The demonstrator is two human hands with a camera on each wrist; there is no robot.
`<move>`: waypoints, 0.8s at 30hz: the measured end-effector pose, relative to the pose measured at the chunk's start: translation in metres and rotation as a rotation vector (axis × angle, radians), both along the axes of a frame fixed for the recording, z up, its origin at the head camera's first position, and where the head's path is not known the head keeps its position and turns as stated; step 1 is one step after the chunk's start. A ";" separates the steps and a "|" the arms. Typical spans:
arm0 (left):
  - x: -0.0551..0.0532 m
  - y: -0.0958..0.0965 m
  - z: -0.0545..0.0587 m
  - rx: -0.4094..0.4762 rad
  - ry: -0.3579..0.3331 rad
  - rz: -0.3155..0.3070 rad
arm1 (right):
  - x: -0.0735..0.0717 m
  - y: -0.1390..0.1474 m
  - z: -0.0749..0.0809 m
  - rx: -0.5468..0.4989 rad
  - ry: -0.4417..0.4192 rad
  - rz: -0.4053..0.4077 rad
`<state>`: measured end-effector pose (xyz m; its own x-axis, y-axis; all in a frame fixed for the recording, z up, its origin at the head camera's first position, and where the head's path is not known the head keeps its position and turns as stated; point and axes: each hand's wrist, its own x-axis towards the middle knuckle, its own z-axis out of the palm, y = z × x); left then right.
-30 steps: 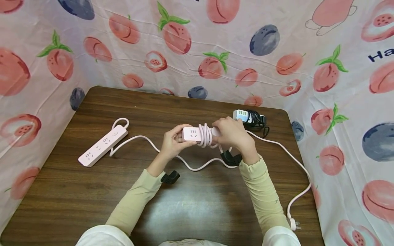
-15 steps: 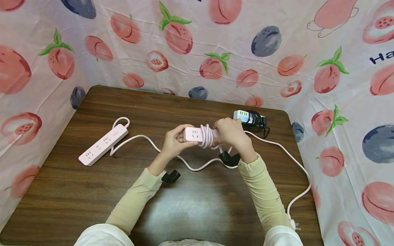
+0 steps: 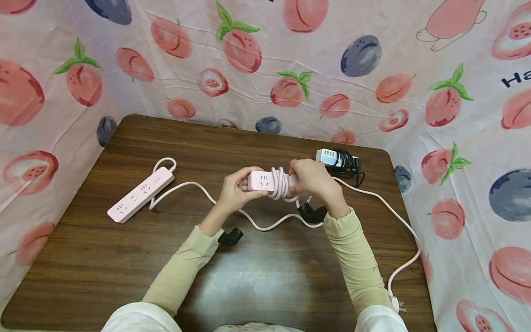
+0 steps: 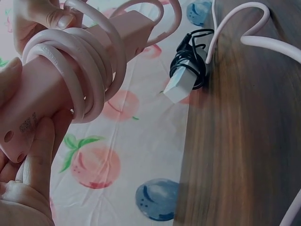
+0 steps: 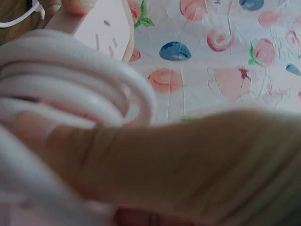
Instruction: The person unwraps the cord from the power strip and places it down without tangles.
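Observation:
A pink power strip (image 3: 261, 180) is held up over the table, its own pink cord (image 3: 280, 183) wound several times round its middle. My left hand (image 3: 237, 191) grips the strip's left end, thumb along the near side and fingers behind. At the other end my right hand (image 3: 312, 179) holds the strip and the cord beside the coils. In the left wrist view the coils (image 4: 70, 70) loop loosely over the strip's underside, and a further loop stands off its far end. The right thumb (image 5: 61, 141) presses against the coils in the right wrist view.
A second pink power strip (image 3: 141, 194) lies at the left, its cord (image 3: 265, 229) snaking rightward behind the hands toward a plug (image 3: 396, 303) at the right edge. A white charging block (image 3: 327, 157) wrapped in black cable (image 3: 344, 161) sits back right. Patterned cloth (image 3: 265, 64) surrounds the table.
The held strip shifts slightly to the right in view, partly along with the whole scene. Both hands keep their hold, and the coils look the same.

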<state>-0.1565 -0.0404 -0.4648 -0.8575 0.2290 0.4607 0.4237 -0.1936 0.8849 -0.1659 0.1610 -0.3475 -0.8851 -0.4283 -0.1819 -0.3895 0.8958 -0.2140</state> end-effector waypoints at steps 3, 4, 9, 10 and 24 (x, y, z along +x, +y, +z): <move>0.000 -0.001 0.003 -0.013 0.007 -0.003 | -0.001 0.006 -0.001 -0.075 -0.021 0.036; -0.001 -0.001 0.003 -0.016 0.008 -0.003 | -0.001 0.008 -0.002 -0.096 -0.029 0.047; -0.001 -0.003 0.004 -0.009 0.000 -0.014 | -0.004 0.012 -0.005 -0.147 -0.024 0.079; -0.001 -0.003 0.004 -0.003 -0.004 -0.019 | -0.004 0.012 -0.007 -0.148 -0.015 0.076; 0.004 -0.003 0.006 -0.023 -0.025 -0.049 | -0.002 0.014 -0.017 -0.139 0.002 0.097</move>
